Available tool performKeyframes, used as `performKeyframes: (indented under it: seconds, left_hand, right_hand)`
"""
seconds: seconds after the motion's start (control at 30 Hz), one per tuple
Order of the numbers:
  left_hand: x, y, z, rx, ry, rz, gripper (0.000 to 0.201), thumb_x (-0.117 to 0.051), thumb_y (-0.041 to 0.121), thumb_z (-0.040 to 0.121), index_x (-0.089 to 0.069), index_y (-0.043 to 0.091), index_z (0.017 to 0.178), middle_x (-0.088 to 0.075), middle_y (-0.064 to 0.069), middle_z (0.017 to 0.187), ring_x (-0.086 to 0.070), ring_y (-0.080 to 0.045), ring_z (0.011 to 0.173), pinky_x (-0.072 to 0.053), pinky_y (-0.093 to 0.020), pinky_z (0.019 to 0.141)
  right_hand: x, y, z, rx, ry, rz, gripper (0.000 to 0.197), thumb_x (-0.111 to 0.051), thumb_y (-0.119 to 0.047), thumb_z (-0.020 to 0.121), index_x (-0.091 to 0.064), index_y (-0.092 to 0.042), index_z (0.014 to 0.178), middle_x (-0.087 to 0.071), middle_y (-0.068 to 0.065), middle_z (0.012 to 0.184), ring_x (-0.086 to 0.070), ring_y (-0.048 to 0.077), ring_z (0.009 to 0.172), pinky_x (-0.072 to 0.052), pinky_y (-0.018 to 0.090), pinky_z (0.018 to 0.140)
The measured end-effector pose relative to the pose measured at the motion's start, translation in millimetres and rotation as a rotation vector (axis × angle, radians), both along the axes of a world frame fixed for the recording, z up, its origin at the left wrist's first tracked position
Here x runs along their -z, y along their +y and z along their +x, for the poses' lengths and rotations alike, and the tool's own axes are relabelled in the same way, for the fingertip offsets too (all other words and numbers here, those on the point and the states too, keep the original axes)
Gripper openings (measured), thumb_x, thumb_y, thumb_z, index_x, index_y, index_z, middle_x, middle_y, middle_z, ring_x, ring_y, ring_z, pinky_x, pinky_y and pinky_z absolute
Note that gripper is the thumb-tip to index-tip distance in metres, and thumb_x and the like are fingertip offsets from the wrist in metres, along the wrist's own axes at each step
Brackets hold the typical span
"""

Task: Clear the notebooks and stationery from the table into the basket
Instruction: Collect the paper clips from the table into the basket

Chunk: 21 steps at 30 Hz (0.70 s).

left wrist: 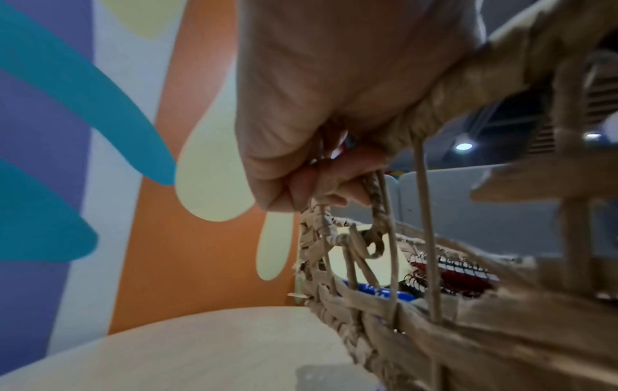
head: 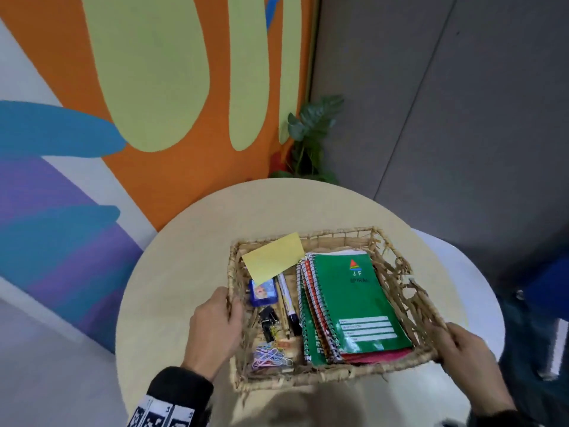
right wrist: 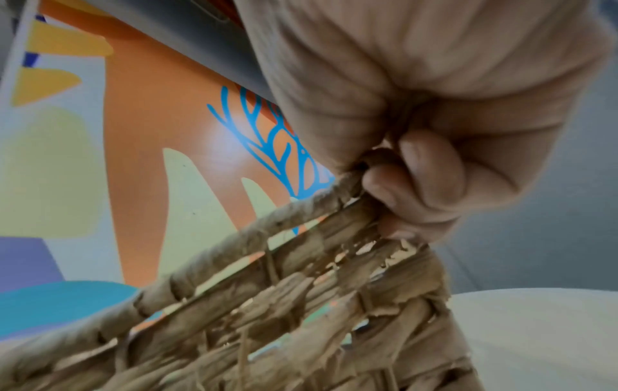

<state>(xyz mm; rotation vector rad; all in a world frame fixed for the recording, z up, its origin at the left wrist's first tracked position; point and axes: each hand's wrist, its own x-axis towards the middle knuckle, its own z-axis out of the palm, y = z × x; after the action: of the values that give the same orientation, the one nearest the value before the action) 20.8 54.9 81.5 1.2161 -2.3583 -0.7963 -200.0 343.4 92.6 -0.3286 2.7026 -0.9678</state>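
A woven straw basket [head: 335, 375] sits over the round beige table [head: 184, 272]. Inside lies a stack of spiral notebooks, a green one [head: 357, 303] on top, a yellow sticky pad [head: 272, 255], a blue sharpener [head: 263, 291], pens [head: 288, 303], black binder clips [head: 268, 322] and coloured paper clips [head: 271, 355]. My left hand [head: 215, 325] grips the basket's left rim [left wrist: 444, 92], fingers [left wrist: 334, 182] curled over the edge. My right hand [head: 468, 352] grips the frayed right rim [right wrist: 301, 211], fingers [right wrist: 411, 185] wrapped around it.
A painted orange, green and blue wall stands behind the table. A potted plant [head: 311, 140] is in the corner by a grey partition. A white chair [head: 480, 282] sits to the table's right. The basket's right wall is torn and ragged.
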Motion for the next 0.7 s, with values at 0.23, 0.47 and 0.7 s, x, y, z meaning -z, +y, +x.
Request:
performKeyframes:
  seconds: [0.23, 0.47, 0.7]
  left_hand:
    - [-11.6, -87.0, 14.8, -0.308, 0.070, -0.001, 0.025, -0.045, 0.021, 0.100, -0.048, 0.008, 0.079, -0.054, -0.009, 0.064, -0.049, -0.029, 0.062, -0.029, -0.034, 0.054]
    - [15.9, -168.0, 7.2, -0.535, 0.140, 0.066, 0.026, -0.045, 0.021, 0.101, -0.047, 0.005, 0.080, -0.052, -0.009, 0.069, -0.047, -0.028, 0.068, -0.032, -0.033, 0.062]
    - [56.8, -203.3, -10.4, -0.645, 0.168, 0.159, 0.020, -0.046, 0.018, 0.102, -0.049, 0.004, 0.088, -0.051, -0.005, 0.063, -0.046, -0.024, 0.058, -0.032, -0.028, 0.052]
  right_hand:
    - [-14.8, -172.5, -64.0, -0.215, -0.050, -0.248, 0.033, -0.049, -0.016, 0.092, -0.053, -0.004, 0.062, -0.057, 0.010, 0.054, -0.050, 0.022, 0.047, -0.039, 0.031, 0.052]
    - [11.6, -341.6, -99.7, -0.353, -0.155, -0.310, 0.024, -0.048, -0.015, 0.092, -0.061, -0.005, 0.075, -0.059, 0.010, 0.064, -0.055, 0.024, 0.062, -0.050, 0.040, 0.063]
    - [53.0, -442.2, -118.1, -0.426, -0.091, -0.172, 0.025, -0.045, -0.021, 0.095, -0.062, -0.003, 0.096, -0.067, 0.015, 0.079, -0.067, 0.030, 0.068, -0.058, 0.045, 0.074]
